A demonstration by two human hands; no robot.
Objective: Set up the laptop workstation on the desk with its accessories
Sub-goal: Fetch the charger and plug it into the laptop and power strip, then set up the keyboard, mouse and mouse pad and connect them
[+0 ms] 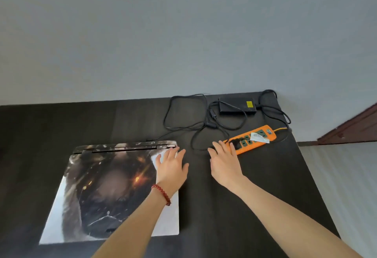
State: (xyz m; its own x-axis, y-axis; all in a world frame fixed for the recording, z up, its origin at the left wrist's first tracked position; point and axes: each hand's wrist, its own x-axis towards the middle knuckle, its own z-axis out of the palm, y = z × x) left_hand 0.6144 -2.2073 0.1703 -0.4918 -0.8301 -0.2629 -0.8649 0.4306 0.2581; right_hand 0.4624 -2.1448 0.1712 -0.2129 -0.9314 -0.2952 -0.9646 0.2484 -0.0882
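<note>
Head view, left to right: a closed flat laptop with a dark marbled printed skin on its lid [106, 188] is seen lying on the dark matte desk [255, 186], hinge edge away from the person. The left hand [170, 168], with a red bead bracelet [161, 193] at the wrist, is laid palm-down over the lid's far right corner, fingers spread apart and clamped on nothing; whether the tips press the lid cannot be told. Just right of those fingertips bare desk is seen.

The right hand [224, 164] is held open above the desk, fingers apart and empty. Just beyond its fingertips a thin black cable [191, 141] loops, and touching or nearly touching them is the near end of an orange plastic power strip [250, 140]. Well beyond the fingers lies a black rectangular power adapter with a yellow label [237, 105].

The laptop is judged rigid, fairly heavy and smooth-skinned, so likely slippery; it would best be gripped at both side edges, and the lid opened from the near edge. The cable is judged limp and light, best taken at its plug end, which is not clearly made out.
</note>
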